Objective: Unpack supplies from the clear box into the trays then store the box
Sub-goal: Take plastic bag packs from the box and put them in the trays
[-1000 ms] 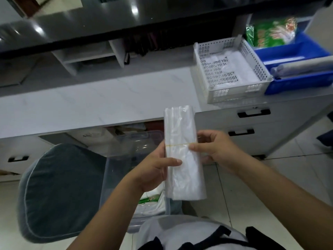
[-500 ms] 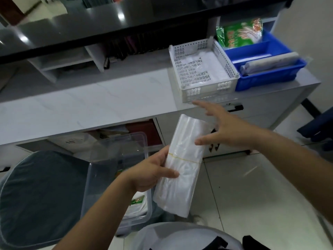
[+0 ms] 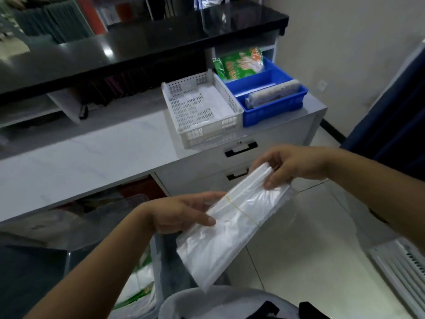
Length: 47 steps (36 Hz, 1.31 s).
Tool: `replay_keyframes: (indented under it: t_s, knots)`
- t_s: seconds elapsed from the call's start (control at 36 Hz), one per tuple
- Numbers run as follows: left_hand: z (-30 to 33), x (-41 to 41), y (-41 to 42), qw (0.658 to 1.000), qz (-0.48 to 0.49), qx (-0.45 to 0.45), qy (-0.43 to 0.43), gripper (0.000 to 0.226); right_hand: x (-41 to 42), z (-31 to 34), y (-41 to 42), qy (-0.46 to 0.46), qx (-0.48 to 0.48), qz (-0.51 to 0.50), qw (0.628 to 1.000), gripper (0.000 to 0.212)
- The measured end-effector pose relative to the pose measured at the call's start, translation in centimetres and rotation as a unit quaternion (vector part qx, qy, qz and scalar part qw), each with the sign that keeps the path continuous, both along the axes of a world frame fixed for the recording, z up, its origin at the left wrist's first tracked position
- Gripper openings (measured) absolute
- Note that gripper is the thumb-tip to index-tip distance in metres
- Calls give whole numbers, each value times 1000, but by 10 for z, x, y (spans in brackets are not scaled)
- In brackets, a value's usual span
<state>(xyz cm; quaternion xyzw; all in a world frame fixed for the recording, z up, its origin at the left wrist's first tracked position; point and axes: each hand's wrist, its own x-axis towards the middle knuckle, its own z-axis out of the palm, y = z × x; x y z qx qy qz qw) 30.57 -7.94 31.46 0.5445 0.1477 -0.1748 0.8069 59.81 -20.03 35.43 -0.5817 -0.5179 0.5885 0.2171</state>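
A flat bundle of clear plastic bags, bound by a thin yellow rubber band, hangs tilted in front of me. My left hand grips its middle from the left. My right hand pinches its upper end. The clear box stands low at my left on a dark chair, with white and green packets still inside. On the counter sit a white perforated tray holding clear bags and a blue tray holding a grey roll and a green packet.
The white counter runs left of the trays, under a black upper shelf. Drawers with black handles sit below the trays. A white slatted panel lies on the tiled floor at the right.
My right hand has come back from reaching toward the trays and now pinches the bundle's upper end. The bundle tilted further right. My view turned to the right.
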Motion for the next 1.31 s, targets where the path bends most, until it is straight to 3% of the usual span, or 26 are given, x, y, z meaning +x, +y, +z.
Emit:
replay_keyframes:
  t_s: [0.08, 0.25, 0.44, 0.58, 0.78, 1.0, 1.11, 1.31]
  knots:
    - [0, 3, 14, 998, 69, -1, 13, 56, 23, -3, -16, 14, 1, -87, 996, 33]
    - [-8, 23, 27, 982, 179, -62, 5, 74, 51, -21, -30, 38, -2, -227, 973, 32]
    - [-22, 64, 56, 961, 274, -26, -3, 69, 77, -39, -4, 46, 1, -349, 936, 33]
    - [-16, 105, 100, 950, 302, 73, -11, 61, 107, -36, 34, 64, 9, -364, 929, 34]
    - [13, 170, 189, 939, 308, 144, -55, 60, 156, -2, 116, -3, 77, -384, 920, 37]
    - [33, 246, 280, 948, 285, 121, -72, 50, 219, 28, 202, -66, 125, -405, 903, 39]
    - [25, 283, 307, 941, 297, 157, -50, 45, 248, 18, 225, -84, 124, -421, 895, 37]
    - [19, 332, 346, 936, 223, 271, -33, 62, 301, 7, 263, -132, 161, -391, 896, 39]
